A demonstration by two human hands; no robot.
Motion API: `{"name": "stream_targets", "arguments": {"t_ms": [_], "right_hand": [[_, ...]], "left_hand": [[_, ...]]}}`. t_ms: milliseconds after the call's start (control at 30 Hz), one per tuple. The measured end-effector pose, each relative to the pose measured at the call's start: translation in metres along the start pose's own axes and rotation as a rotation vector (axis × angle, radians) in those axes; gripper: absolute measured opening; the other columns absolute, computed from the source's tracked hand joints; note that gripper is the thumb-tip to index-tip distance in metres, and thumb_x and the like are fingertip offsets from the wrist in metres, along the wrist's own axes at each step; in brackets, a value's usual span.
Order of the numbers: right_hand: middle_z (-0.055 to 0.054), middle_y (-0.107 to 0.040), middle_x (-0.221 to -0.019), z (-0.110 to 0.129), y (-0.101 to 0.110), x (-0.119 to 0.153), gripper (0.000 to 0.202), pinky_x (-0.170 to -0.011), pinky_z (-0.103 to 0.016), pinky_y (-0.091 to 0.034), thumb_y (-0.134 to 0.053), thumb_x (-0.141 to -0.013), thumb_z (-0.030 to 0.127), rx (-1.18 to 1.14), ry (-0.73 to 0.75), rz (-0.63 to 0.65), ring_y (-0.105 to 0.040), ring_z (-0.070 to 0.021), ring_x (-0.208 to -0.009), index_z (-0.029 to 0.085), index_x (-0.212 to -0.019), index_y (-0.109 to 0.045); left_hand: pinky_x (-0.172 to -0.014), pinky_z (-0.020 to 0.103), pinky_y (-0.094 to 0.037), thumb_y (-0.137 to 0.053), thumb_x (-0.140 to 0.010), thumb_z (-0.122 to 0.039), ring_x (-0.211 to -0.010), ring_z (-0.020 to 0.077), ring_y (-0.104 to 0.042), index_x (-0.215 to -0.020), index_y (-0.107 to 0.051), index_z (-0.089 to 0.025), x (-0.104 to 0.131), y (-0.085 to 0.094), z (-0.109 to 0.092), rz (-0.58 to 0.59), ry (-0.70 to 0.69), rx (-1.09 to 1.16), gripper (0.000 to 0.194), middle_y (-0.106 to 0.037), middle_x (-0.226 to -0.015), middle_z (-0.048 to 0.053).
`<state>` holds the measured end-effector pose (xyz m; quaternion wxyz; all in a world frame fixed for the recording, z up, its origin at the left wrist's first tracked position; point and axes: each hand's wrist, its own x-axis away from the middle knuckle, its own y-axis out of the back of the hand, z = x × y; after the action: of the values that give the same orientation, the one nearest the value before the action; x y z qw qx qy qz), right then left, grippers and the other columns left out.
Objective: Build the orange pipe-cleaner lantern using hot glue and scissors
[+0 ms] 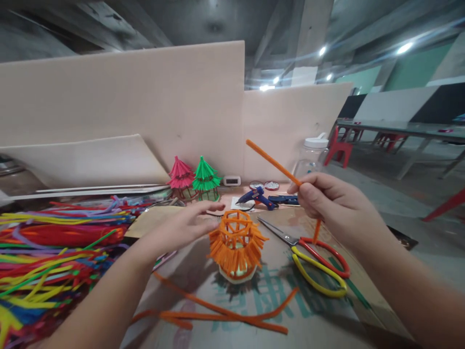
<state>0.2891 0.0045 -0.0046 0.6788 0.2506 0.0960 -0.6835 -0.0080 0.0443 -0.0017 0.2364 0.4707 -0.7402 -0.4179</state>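
An orange pipe cleaner is pinched in my right hand, its long end slanting up to the left and a short end showing below the fist. My left hand, fingers stretched and apart, is beside the orange pipe-cleaner model; whether it touches the frame I cannot tell. The model stands upright, with an open lattice on top and a fringed skirt around it. Under my right hand lie scissors with one red and one yellow handle. More orange pipe cleaners lie crossed in front of the model.
Many coloured pipe cleaners are heaped at the left. Behind stand a pink model, a green model, a small display, a blue glue gun and a clear jar. Cardboard covers the table; pale panels rise behind.
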Motion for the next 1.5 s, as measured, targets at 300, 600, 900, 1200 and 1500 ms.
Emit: {"name": "stream_targets", "arguments": {"t_ms": [300,600,900,1200,1500], "right_hand": [[-0.002,-0.068,-0.079,-0.007,0.000,0.000,0.016,-0.053,-0.024,-0.045,-0.058,-0.095,0.035,0.187,0.066,0.025,-0.061,-0.0137,-0.065,0.025,-0.100,-0.069],[0.001,-0.065,-0.063,-0.004,0.000,0.002,0.021,-0.047,-0.026,-0.041,-0.055,-0.095,0.033,0.402,0.140,0.008,-0.056,-0.0140,-0.051,0.025,-0.106,-0.072],[-0.002,-0.075,-0.077,0.001,0.007,0.014,0.019,-0.060,-0.027,-0.052,-0.057,-0.091,0.022,0.623,0.334,0.141,-0.066,-0.0150,-0.061,0.025,-0.096,-0.075],[-0.001,-0.078,-0.106,0.000,-0.005,0.018,0.027,-0.077,-0.029,-0.054,-0.051,-0.095,0.018,0.650,0.250,0.316,-0.072,-0.0177,-0.090,0.028,-0.111,-0.072],[-0.003,-0.077,-0.090,0.012,-0.005,0.026,0.025,-0.071,-0.027,-0.052,-0.051,-0.094,0.017,0.739,0.274,0.364,-0.070,-0.0176,-0.079,0.026,-0.110,-0.068]], "left_hand": [[-0.110,0.034,-0.038,-0.068,-0.083,-0.042,-0.135,0.0260,-0.048,-0.131,-0.059,-0.032,-0.007,-0.012,0.015,0.224,-0.083,0.114,0.050,-0.055,-0.146,0.000],[-0.089,0.035,-0.048,-0.071,-0.081,-0.048,-0.107,0.0255,-0.059,-0.114,-0.066,-0.027,0.001,-0.044,-0.014,0.043,-0.126,0.044,0.040,-0.064,-0.117,0.005],[-0.068,0.028,-0.047,-0.059,-0.084,-0.048,-0.081,0.0204,-0.061,-0.093,-0.069,-0.024,0.012,-0.019,-0.022,-0.009,-0.055,0.020,0.027,-0.070,-0.089,0.002],[-0.085,0.032,-0.048,-0.056,-0.093,-0.036,-0.094,0.0206,-0.065,-0.098,-0.073,-0.023,-0.002,-0.034,-0.016,-0.287,-0.247,0.082,0.022,-0.073,-0.100,0.003],[-0.084,0.031,-0.046,-0.057,-0.092,-0.032,-0.093,0.0194,-0.064,-0.090,-0.071,-0.022,-0.005,-0.039,-0.017,-0.266,-0.252,0.084,0.018,-0.072,-0.094,0.001]]}}
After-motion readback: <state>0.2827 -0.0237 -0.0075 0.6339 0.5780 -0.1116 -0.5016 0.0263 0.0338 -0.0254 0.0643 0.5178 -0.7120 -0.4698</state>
